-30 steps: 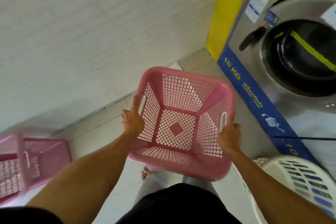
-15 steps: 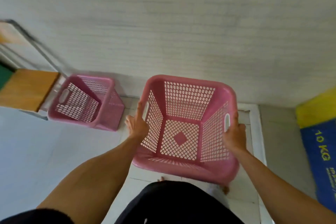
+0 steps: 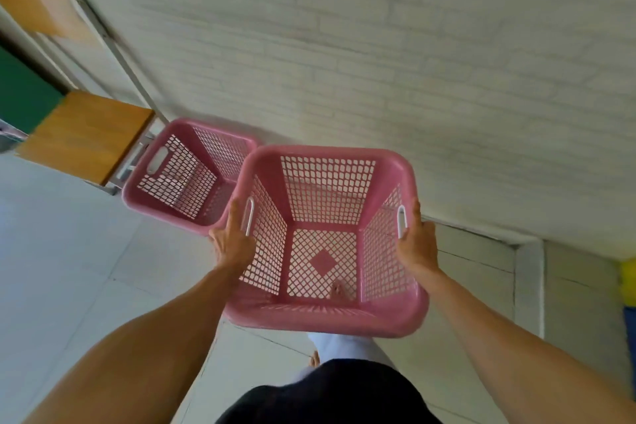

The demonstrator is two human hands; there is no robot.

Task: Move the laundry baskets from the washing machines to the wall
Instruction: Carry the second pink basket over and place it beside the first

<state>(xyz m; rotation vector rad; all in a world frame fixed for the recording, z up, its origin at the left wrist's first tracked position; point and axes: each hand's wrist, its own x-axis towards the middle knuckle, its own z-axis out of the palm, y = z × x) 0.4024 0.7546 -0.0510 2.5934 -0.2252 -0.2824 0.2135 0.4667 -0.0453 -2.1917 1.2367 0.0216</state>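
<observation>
carried basket (image 3: 323, 241): pink, empty, held off the floor in front of me, its far rim close to the white brick wall (image 3: 413, 62).
left hand (image 3: 232, 243): clamped on the left rim beside the white handle slot, fingers together along the outside, thumb side up.
right hand (image 3: 418, 244): clamped on the right rim by the other slot, fingers wrapped outside the mesh.
what just changed: a second ago i faced the washing machine with this basket up; now i have swung round and the wall fills the view, with only a yellow and blue strip of machine (image 3: 628, 289) at the far right edge.
what that means: by my reading the carry is nearly over and setting down is the step left.
parked basket (image 3: 186, 172): same pink kind, already on the floor against the wall, its right rim overlapped in view by my basket; i cannot tell if they touch.
open room: bare tile to the right of the parked basket, along the wall base, up to the floor ledge (image 3: 528, 282).
edges to mind: wooden bench (image 3: 82, 134) and its metal frame sit left of the parked basket; my foot shows through the mesh bottom, so i lower forward of it.
</observation>
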